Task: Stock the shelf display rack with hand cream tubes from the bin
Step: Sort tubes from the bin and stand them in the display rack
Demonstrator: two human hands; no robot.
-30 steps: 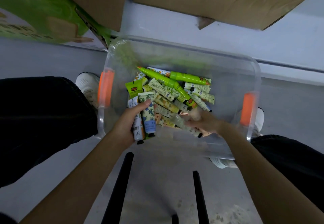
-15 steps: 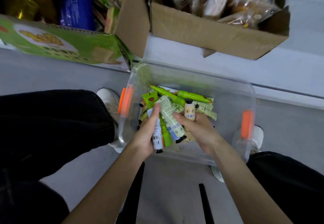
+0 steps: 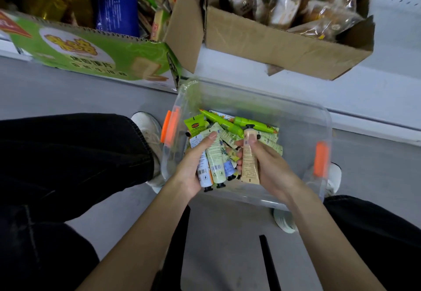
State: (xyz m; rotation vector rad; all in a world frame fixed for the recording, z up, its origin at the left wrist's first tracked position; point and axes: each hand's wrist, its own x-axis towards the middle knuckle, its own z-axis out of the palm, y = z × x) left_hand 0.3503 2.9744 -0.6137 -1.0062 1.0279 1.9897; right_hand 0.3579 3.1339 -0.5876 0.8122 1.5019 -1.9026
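Fingers of L hand (image 3: 191, 172) were curled round a bunch of tubes (image 3: 215, 165); those of R hand (image 3: 271, 170) were pinched on a peach tube (image 3: 249, 160), both over the clear bin (image 3: 303, 131). Plenty more loose tubes (image 3: 224, 123) were left inside. No rack was seen; stocking was judged barely begun.

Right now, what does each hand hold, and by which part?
The left hand grips a bundle of hand cream tubes around their bodies, caps toward the person. The right hand holds one peach tube around its middle, cap pointing away.
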